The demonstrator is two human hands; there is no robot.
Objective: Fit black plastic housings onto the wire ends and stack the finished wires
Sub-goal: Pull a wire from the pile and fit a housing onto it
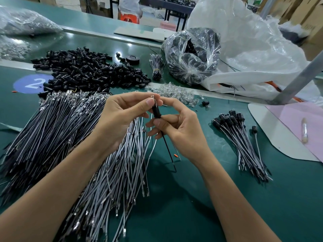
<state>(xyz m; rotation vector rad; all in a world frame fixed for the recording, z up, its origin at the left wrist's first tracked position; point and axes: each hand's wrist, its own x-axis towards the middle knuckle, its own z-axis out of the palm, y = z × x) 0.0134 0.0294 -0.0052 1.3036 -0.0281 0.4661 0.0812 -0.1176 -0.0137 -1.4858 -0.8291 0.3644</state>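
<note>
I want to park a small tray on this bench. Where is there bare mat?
Bare mat lies near right, bordered by the right forearm, the finished wires and the white card. A narrower patch sits between the forearms. Crowded: loose wire pile left, black housings and clear bulbs at the back.

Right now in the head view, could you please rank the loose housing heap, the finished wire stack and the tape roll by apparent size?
1. Loose housing heap
2. Finished wire stack
3. Tape roll, clearly smallest, though it lies farther from the camera.
</note>
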